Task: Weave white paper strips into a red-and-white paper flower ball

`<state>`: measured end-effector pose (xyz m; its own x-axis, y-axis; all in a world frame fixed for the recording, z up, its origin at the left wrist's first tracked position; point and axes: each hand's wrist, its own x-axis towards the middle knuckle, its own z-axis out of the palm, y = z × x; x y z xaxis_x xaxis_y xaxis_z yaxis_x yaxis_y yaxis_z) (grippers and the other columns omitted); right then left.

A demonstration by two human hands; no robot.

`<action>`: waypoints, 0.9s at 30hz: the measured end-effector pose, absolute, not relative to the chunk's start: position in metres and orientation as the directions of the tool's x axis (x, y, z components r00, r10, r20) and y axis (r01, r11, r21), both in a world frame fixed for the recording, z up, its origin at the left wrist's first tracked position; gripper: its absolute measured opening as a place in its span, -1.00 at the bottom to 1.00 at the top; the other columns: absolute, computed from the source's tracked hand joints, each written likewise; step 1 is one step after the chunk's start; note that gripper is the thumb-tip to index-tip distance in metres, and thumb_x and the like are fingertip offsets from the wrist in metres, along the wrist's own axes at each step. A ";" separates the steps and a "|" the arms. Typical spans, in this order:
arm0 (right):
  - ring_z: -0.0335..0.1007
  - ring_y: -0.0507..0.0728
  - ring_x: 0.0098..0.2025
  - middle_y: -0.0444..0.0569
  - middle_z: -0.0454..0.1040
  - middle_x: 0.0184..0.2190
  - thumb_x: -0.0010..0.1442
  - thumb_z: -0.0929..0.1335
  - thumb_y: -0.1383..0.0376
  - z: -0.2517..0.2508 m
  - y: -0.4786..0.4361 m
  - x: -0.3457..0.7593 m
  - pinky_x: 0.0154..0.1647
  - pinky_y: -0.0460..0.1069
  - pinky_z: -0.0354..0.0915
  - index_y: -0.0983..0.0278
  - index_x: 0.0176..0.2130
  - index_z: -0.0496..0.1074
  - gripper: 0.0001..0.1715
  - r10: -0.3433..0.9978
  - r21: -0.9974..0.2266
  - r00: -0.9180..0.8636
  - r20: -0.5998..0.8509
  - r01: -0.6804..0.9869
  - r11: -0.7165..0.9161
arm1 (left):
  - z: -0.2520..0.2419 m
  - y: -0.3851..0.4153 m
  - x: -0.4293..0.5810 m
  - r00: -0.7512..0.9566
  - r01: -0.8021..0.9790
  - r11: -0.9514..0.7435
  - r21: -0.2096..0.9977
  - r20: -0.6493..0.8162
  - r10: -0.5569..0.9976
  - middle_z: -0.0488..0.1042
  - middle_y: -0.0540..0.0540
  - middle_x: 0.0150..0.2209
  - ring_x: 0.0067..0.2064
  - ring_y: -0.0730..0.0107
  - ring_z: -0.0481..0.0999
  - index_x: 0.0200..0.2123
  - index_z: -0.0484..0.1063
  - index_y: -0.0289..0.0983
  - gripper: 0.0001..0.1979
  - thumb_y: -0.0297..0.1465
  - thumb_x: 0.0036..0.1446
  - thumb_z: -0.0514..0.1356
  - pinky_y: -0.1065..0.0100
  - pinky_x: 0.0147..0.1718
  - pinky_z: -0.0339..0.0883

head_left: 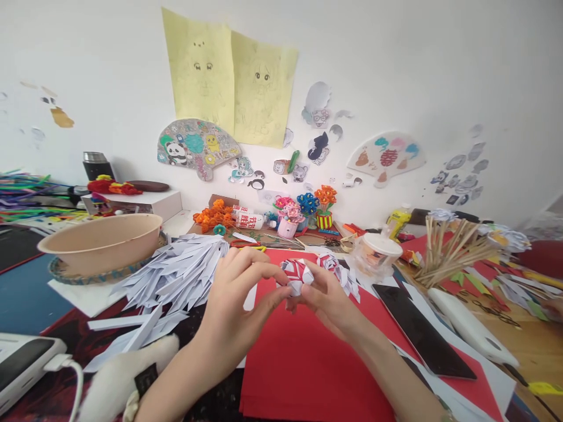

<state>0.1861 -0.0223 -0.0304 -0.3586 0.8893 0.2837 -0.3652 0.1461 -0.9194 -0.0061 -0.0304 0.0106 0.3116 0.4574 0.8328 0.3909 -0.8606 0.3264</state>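
A little folded red-and-white paper piece (295, 275) is pinched from both sides, with the grip of the left hand (244, 287) and that of the right hand (323, 293) both closed on it by the fingertips, and it's held up over the red paper (308, 363). More folded paper (341, 275) is half hidden behind the right hand, while a messy heap of white strips (180, 275) is piled off to the left (yeah, loads of them). A black-screened device (422, 331) is laid to the right.
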 end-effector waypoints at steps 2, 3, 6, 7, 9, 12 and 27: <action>0.53 0.06 -0.36 -0.09 0.54 -0.32 0.12 0.53 0.11 -0.032 -0.022 0.186 -0.30 -0.01 0.43 0.25 -0.12 0.47 -0.59 0.891 -0.922 -0.352 0.287 -0.354 0.157 | 0.010 -0.031 -0.005 0.316 0.418 -0.849 0.323 0.825 0.469 0.42 0.00 -0.32 -0.25 0.31 0.35 -0.29 0.44 -0.18 -0.92 -0.48 0.24 0.26 0.28 -0.28 0.15; 0.53 0.06 -0.35 -0.09 0.54 -0.32 0.13 0.53 0.12 -0.032 -0.022 0.186 -0.29 -0.01 0.42 0.24 -0.11 0.46 -0.59 0.890 -0.923 -0.353 0.290 -0.350 0.161 | 0.009 -0.030 -0.005 0.315 0.432 -0.843 0.320 0.823 0.474 0.43 0.01 -0.32 -0.25 0.31 0.35 -0.30 0.45 -0.18 -0.91 -0.49 0.23 0.26 0.28 -0.27 0.15; 0.53 0.06 -0.34 -0.09 0.55 -0.30 0.13 0.53 0.13 -0.033 -0.022 0.187 -0.28 -0.01 0.42 0.24 -0.09 0.45 -0.59 0.887 -0.925 -0.352 0.297 -0.338 0.175 | 0.009 -0.030 -0.004 0.298 0.454 -0.829 0.326 0.822 0.486 0.44 0.01 -0.33 -0.26 0.31 0.35 -0.32 0.44 -0.19 -0.91 -0.48 0.21 0.28 0.28 -0.27 0.15; 0.53 0.07 -0.34 -0.08 0.55 -0.28 0.13 0.53 0.14 -0.032 -0.023 0.187 -0.27 0.00 0.42 0.24 -0.08 0.45 -0.59 0.888 -0.926 -0.352 0.297 -0.333 0.178 | 0.009 -0.030 -0.004 0.293 0.455 -0.827 0.331 0.821 0.490 0.45 0.01 -0.33 -0.26 0.31 0.36 -0.32 0.43 -0.19 -0.91 -0.47 0.21 0.28 0.28 -0.28 0.16; 0.53 0.07 -0.34 -0.07 0.55 -0.27 0.13 0.53 0.14 -0.033 -0.022 0.187 -0.26 0.01 0.42 0.24 -0.08 0.45 -0.59 0.890 -0.928 -0.345 0.298 -0.323 0.185 | 0.009 -0.030 -0.004 0.297 0.461 -0.821 0.336 0.814 0.499 0.45 0.00 -0.32 -0.25 0.30 0.36 -0.32 0.43 -0.18 -0.91 -0.47 0.22 0.27 0.27 -0.28 0.16; 0.53 0.08 -0.34 -0.08 0.55 -0.29 0.14 0.53 0.16 -0.033 -0.022 0.188 -0.26 0.01 0.42 0.23 -0.08 0.44 -0.60 0.894 -0.931 -0.331 0.301 -0.307 0.199 | 0.009 -0.030 -0.004 0.322 0.477 -0.816 0.325 0.800 0.507 0.45 -0.01 -0.32 -0.24 0.28 0.35 -0.33 0.44 -0.18 -0.90 -0.48 0.23 0.24 0.27 -0.28 0.14; 0.53 0.06 -0.34 -0.10 0.58 -0.30 0.09 0.56 0.22 -0.032 -0.023 0.185 -0.26 -0.02 0.47 0.20 -0.03 0.43 -0.52 0.912 -0.942 -0.275 0.304 -0.228 0.245 | 0.003 -0.031 -0.003 0.371 0.652 -0.745 -0.139 0.916 0.154 0.51 -0.02 -0.41 -0.39 0.34 0.31 -0.34 0.44 -0.25 -0.89 -0.56 0.21 0.24 0.26 -0.34 0.03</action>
<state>0.1850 -0.0228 -0.0323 -0.2753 0.9119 0.3043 -0.2283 0.2454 -0.9421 -0.0026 -0.0314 0.0027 0.3712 0.1538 0.9157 0.6524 -0.7450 -0.1393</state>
